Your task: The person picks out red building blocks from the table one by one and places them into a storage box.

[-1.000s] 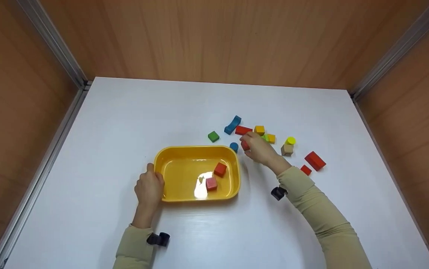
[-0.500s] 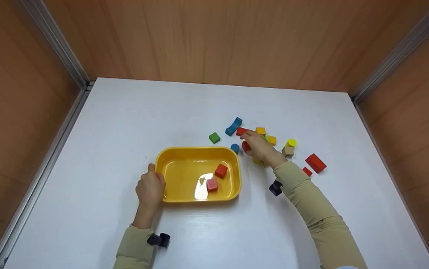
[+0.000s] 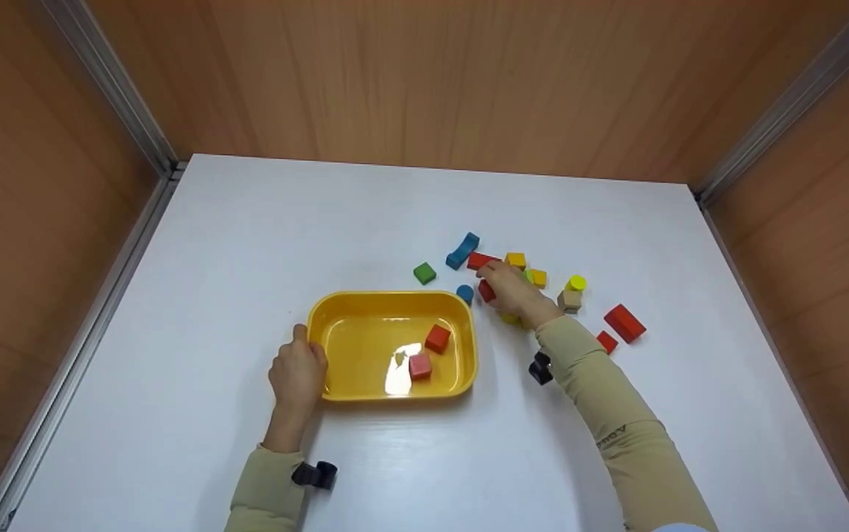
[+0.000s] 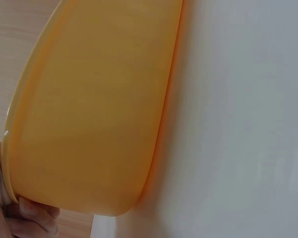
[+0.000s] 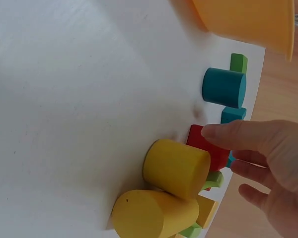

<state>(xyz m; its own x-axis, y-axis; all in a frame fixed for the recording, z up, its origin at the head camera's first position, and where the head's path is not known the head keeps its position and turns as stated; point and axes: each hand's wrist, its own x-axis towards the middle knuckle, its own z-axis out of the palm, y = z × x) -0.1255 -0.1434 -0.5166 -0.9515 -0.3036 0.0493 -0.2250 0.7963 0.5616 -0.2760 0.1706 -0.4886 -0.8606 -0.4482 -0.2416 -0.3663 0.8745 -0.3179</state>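
In the head view, my left hand [image 3: 297, 373] grips the left end of a yellow plastic tray [image 3: 357, 293]; the left wrist view shows fingers curled under its rim. A red cube [image 3: 437, 338] and a pink cube [image 3: 420, 366] lie in the tray. To the right of it, my right hand [image 3: 514, 290] pinches a red block [image 5: 201, 140] low by the table. Its thumb lies against the block's near side, while the index fingertip is hidden. Two yellow cylinders [image 5: 175, 167] lie close beside that block. A blue cylinder [image 3: 465, 294] stands between tray and hand.
Beyond the right hand lie a blue curved block [image 3: 462, 250], a red block [image 3: 481, 261] and yellow cubes [image 3: 516, 260]. A green cube [image 3: 425, 273] sits behind the tray. Farther right are a plain wooden cube [image 3: 570, 301] and a large red block [image 3: 624, 324]. Wooden walls [image 3: 424, 81] enclose the table.
My right forearm has swung slightly leftward, uncovering some yellow under the wrist, while its fingers stay at the red block. My left hand and the tray hold still; the view shifts slightly.
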